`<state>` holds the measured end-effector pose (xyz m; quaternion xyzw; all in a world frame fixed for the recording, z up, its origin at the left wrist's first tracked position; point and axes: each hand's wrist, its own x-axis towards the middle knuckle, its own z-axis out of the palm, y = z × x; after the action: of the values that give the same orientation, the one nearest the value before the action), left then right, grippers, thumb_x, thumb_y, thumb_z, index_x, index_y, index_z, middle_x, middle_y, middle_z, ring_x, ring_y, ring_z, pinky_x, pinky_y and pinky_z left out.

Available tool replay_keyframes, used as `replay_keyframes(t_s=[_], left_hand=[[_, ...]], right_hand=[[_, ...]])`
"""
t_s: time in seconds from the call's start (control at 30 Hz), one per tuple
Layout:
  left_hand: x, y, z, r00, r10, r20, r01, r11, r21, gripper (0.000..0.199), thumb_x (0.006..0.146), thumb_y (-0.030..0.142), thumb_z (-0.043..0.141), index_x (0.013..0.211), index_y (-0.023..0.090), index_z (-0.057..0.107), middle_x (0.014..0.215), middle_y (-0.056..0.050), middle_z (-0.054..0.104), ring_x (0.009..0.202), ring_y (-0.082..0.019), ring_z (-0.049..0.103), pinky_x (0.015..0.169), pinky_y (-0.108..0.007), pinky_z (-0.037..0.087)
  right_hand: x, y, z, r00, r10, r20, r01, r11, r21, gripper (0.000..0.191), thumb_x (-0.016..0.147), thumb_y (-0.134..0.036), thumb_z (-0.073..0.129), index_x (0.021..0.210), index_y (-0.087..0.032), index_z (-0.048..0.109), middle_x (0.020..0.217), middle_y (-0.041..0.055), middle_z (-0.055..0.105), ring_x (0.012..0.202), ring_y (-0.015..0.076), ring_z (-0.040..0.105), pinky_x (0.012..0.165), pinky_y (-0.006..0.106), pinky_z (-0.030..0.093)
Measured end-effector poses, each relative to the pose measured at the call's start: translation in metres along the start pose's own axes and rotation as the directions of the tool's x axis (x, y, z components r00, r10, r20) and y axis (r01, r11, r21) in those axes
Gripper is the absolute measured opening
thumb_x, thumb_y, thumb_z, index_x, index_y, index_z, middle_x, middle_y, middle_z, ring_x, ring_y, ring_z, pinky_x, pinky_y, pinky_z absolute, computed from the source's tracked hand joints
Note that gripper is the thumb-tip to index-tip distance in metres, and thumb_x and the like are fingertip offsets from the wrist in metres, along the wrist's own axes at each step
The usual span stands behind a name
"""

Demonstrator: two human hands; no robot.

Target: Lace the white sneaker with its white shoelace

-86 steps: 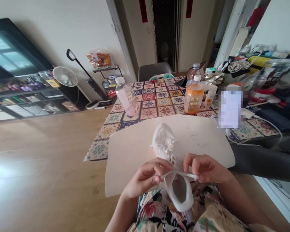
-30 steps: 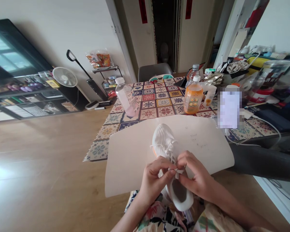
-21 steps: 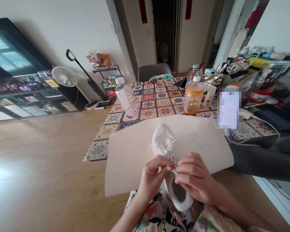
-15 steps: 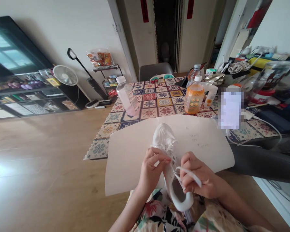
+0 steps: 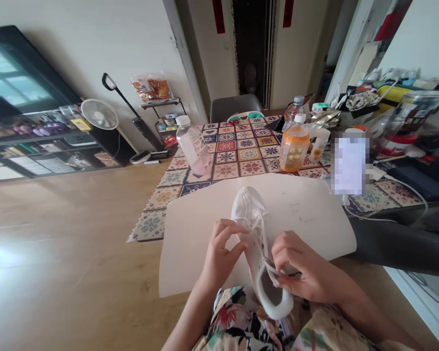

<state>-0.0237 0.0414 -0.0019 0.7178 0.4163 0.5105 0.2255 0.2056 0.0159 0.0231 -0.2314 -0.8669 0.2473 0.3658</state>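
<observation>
A white shoe (image 5: 249,207) lies on a white sheet (image 5: 190,243), toe pointing away and its heel opening near my lap. White laces (image 5: 265,241) run loosely over its tongue. My left hand (image 5: 225,248) is at the shoe's left side, thumb and forefinger apart, with nothing visible between them. On the right side, my right hand (image 5: 300,268) has its fingers closed on a lace close to the shoe's opening.
Beyond the sheet, a patterned tablecloth (image 5: 225,170) holds a clear pink-tinted bottle (image 5: 193,146), an orange-labelled bottle (image 5: 294,146) and a blurred-out phone (image 5: 350,165). Cables and clutter fill the right side. A grey chair (image 5: 236,105) stands at the far end.
My left hand has opened and drawn back left from the lace. My right hand's fingers have shifted on the lace, and the loose lace end that stuck out over them no longer shows.
</observation>
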Motion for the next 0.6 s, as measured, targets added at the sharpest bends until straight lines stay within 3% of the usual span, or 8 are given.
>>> replay_keyframes(t_s=[0.1, 0.23, 0.43, 0.6], left_hand=[[-0.002, 0.007, -0.008, 0.993, 0.043, 0.110, -0.041, 0.999, -0.018, 0.039, 0.083, 0.060, 0.066, 0.087, 0.021, 0.073, 0.087, -0.006, 0.061, 0.085, -0.023, 0.057, 0.080, -0.034, 0.045], [-0.006, 0.018, -0.010, 0.940, 0.098, 0.326, -0.108, 0.994, 0.012, 0.039, 0.080, 0.060, 0.069, 0.089, 0.023, 0.075, 0.088, -0.007, 0.064, 0.086, -0.023, 0.057, 0.085, -0.037, 0.042], [-0.007, 0.020, -0.008, 0.933, 0.082, 0.351, -0.101, 0.994, 0.034, 0.028, 0.077, 0.048, 0.079, 0.089, 0.023, 0.074, 0.091, -0.006, 0.065, 0.088, -0.024, 0.058, 0.089, -0.039, 0.039], [-0.007, 0.020, -0.007, 0.931, 0.057, 0.361, -0.059, 0.998, -0.006, 0.025, 0.072, 0.036, 0.086, 0.088, 0.023, 0.074, 0.091, -0.005, 0.065, 0.088, -0.023, 0.059, 0.090, -0.040, 0.038]], right_hand=[[0.000, -0.008, 0.002, 0.999, 0.051, -0.007, -0.051, 0.987, -0.149, 0.012, 0.091, -0.010, 0.055, 0.089, -0.021, 0.051, 0.090, 0.0043, 0.060, 0.085, 0.0193, 0.055, 0.077, 0.033, 0.044], [-0.001, -0.011, 0.006, 0.999, 0.043, -0.015, -0.045, 0.960, -0.277, 0.012, 0.092, -0.009, 0.054, 0.089, -0.020, 0.052, 0.088, 0.0041, 0.060, 0.080, 0.0195, 0.053, 0.073, 0.033, 0.042], [-0.006, -0.010, 0.012, 0.997, 0.058, -0.048, -0.072, 0.919, -0.388, 0.013, 0.093, -0.008, 0.049, 0.098, -0.019, 0.054, 0.086, 0.0052, 0.063, 0.076, 0.0209, 0.058, 0.069, 0.033, 0.045], [-0.005, -0.020, 0.007, 0.996, 0.031, -0.079, -0.061, 0.909, -0.412, 0.019, 0.097, -0.009, 0.042, 0.094, -0.019, 0.058, 0.079, 0.0052, 0.065, 0.066, 0.0186, 0.061, 0.060, 0.030, 0.046]])
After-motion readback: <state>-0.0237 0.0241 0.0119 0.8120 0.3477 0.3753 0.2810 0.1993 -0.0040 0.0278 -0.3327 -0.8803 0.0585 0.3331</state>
